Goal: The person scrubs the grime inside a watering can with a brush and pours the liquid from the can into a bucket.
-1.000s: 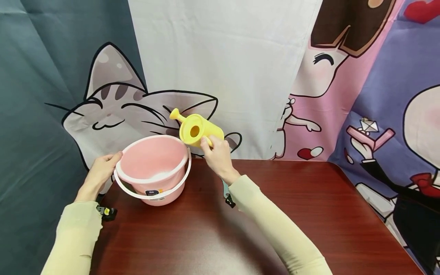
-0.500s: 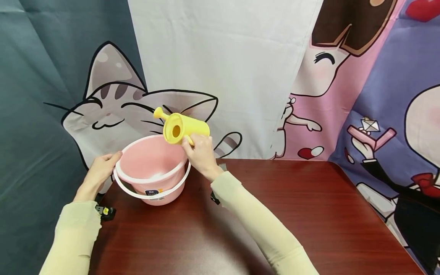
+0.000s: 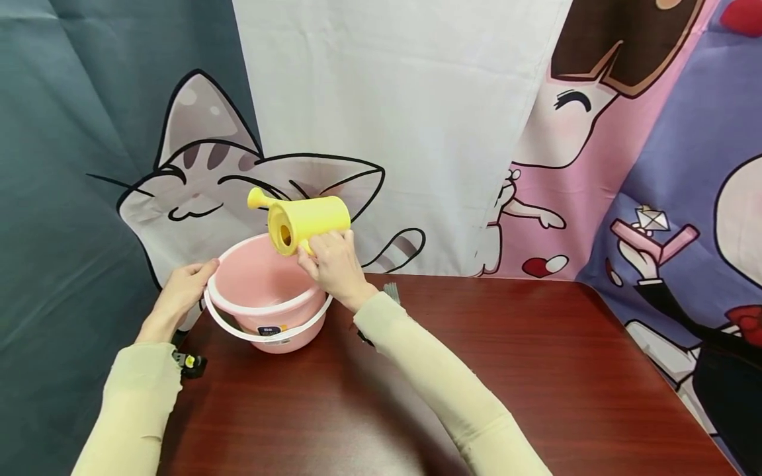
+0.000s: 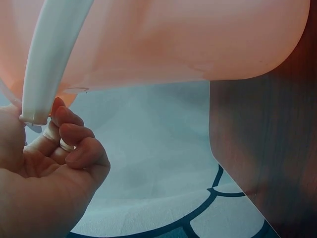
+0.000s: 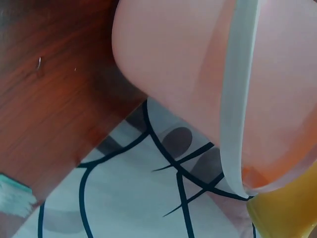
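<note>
A pink bucket (image 3: 262, 277) with a white carrying handle (image 3: 280, 339) stands on the table's far left. My left hand (image 3: 181, 294) grips its left rim; in the left wrist view the fingers (image 4: 81, 141) curl by the white handle's end. A yellow watering can (image 3: 309, 218) is in my right hand (image 3: 336, 264), held by its handle. The can lies tipped over the bucket's right rim, its round opening facing the bucket and its spout pointing left. In the right wrist view the can (image 5: 287, 208) shows beside the bucket's rim.
Behind my right forearm lies a brush (image 3: 391, 291), its grey bristles showing and the rest covered by the sleeve. The reddish-brown table (image 3: 506, 357) extends to the right. A cartoon-printed cloth (image 3: 417, 132) hangs right behind the table's far edge.
My right hand has carried the watering can leftward over the bucket and tipped it further down. The left hand stays on the rim.
</note>
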`<act>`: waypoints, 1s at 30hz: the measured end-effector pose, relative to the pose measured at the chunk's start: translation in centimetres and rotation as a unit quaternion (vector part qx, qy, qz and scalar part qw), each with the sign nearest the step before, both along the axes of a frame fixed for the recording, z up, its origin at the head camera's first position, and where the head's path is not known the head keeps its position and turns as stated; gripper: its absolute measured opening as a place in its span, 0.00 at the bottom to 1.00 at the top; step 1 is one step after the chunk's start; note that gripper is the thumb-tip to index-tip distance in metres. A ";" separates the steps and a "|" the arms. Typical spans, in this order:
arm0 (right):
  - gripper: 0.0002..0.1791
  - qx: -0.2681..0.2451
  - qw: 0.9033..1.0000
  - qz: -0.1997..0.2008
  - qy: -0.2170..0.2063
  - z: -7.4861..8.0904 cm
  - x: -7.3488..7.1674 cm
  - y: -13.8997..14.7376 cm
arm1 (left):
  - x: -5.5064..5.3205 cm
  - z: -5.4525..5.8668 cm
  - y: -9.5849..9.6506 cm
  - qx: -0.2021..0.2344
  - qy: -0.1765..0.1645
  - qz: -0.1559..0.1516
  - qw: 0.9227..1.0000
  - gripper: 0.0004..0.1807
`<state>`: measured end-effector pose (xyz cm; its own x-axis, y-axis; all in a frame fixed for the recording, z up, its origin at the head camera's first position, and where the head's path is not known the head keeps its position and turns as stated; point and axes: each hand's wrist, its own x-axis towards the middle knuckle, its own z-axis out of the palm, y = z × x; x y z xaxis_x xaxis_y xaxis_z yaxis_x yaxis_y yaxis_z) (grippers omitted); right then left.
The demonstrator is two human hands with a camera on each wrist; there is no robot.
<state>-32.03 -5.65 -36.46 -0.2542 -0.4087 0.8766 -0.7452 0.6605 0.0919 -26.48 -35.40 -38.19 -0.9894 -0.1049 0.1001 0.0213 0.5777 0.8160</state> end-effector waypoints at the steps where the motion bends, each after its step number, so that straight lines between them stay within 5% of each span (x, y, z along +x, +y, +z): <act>1: 0.16 0.007 1.000 -0.004 0.005 0.0 0.0 0.0 | 0.0 0.0 0.1 0.000 0.001 -0.001 1.000 0.36; 12: 0.16 0.078 0.994 -0.027 0.073 -0.2 -0.7 0.4 | -0.4 -0.2 0.4 0.001 0.009 -0.008 1.000 0.36; 30: 0.16 0.165 0.971 -0.018 0.174 -0.1 -1.1 -0.3 | -0.2 0.0 0.0 -0.004 0.000 -0.010 1.000 0.36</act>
